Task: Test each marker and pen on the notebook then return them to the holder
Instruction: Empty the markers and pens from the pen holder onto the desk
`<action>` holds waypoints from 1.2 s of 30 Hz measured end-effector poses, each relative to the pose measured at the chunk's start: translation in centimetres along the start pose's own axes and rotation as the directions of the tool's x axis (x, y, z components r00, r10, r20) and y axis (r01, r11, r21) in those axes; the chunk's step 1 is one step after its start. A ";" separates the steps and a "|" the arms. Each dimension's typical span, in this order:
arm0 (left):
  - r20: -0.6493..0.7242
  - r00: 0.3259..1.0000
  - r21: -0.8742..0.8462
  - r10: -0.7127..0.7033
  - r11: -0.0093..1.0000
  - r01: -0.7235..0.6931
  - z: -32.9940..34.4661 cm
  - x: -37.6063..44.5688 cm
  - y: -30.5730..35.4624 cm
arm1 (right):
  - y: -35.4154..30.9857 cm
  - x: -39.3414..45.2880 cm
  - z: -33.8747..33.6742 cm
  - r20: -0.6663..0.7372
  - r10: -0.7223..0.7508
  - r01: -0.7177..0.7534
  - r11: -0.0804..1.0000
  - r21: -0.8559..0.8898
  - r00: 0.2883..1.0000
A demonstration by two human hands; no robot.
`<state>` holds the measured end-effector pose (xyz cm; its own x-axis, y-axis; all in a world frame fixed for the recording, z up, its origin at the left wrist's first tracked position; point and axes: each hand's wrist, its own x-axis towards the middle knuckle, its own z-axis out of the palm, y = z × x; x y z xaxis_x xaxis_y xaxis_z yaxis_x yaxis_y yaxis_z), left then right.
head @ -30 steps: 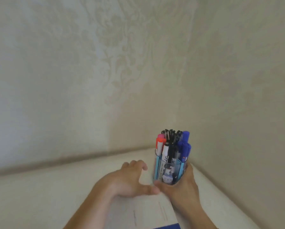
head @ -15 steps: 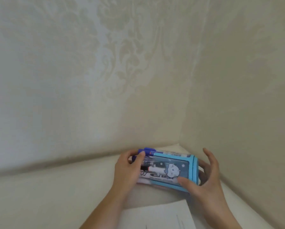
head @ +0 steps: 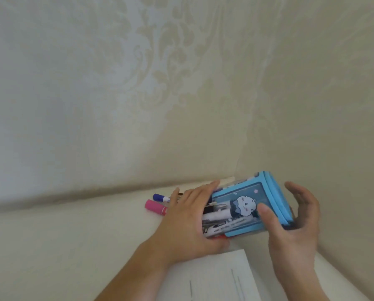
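The blue holder, upright a second ago and flat on its side half a second ago, now lies tipped with its closed base raised toward the right hand and its open mouth toward the left hand. Markers have begun sliding out: a pink-capped marker and a blue-capped marker now lie on the pale surface just beyond the left hand's fingertips.

Patterned wallpaper meets in a corner close behind the holder. A white notebook page with faint lines lies nearer the viewer, below both wrists.

The left hand rests spread over the holder's mouth, fingers fairly straight, covering the marker barrels still inside. The right hand cups the base, thumb pressed on the holder's front panel and fingers curled behind it.
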<state>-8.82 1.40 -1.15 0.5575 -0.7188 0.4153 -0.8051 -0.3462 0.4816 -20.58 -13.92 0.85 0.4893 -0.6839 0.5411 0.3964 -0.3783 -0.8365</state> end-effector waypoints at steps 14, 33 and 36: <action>-0.025 0.992 0.100 -0.125 0.987 0.127 -0.3 0.2 -0.7 | -0.4 1.3 -0.7 -0.352 -0.103 0.103 0.995 -0.018 0.930; -0.219 0.961 -0.085 -0.168 0.985 0.153 1.0 0.7 -1.8 | -0.8 0.7 0.1 -0.135 -0.382 0.380 0.924 -0.041 0.914; -0.241 0.948 -0.023 -0.210 0.977 0.210 0.6 0.7 -1.5 | -0.9 1.2 -0.4 -0.268 -0.175 0.208 0.973 0.098 0.947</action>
<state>-7.33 1.00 -2.06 0.7458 -0.4637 0.4783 -0.6650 -0.4756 0.5759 -20.72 -14.62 2.23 0.1861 -0.7486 0.6364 0.5634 -0.4494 -0.6933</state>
